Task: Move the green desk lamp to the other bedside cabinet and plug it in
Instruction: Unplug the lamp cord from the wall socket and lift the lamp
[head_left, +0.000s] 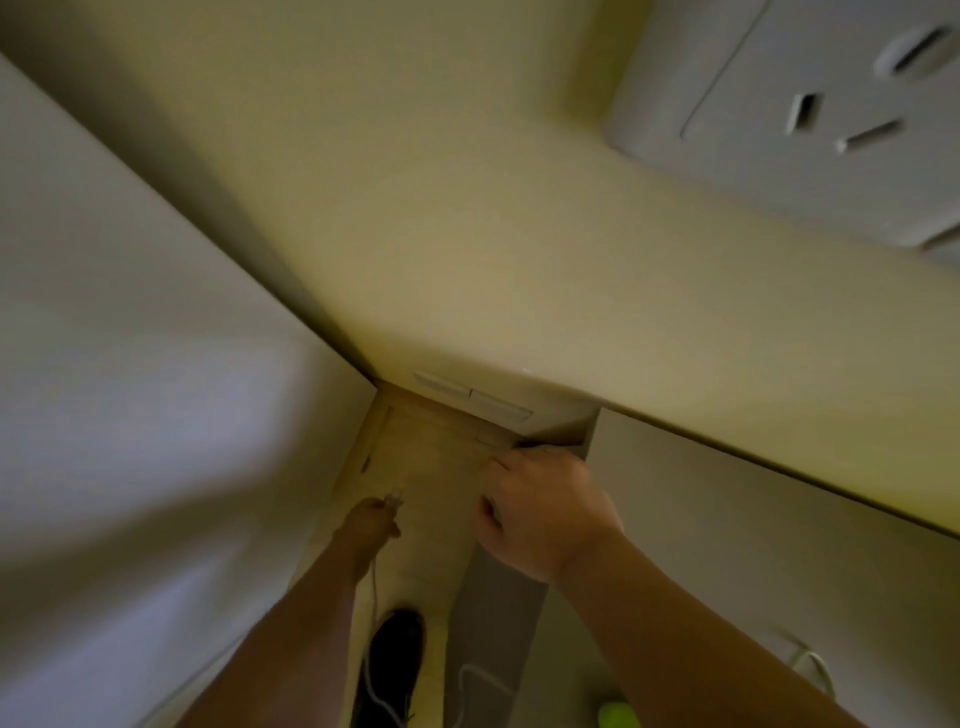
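Observation:
I look down into the narrow gap between a white wall and the bedside cabinet (737, 525). My left hand (371, 525) reaches down into the gap, pinching the lamp's white plug (394, 498) with its prongs pointing away from me. The white cord (375, 680) trails back from that hand towards the floor. A low wall socket (474, 398) sits on the yellow wall just beyond the plug, apart from it. My right hand (545, 512) curls over the cabinet's rear corner. A bit of the green desk lamp (618, 715) shows at the bottom edge, on the cabinet.
A large white wall socket (831, 109) fills the top right, very close to the camera. My black shoe (396, 665) stands on the pale floor (431, 467) in the gap. The white wall (130, 364) closes the left side.

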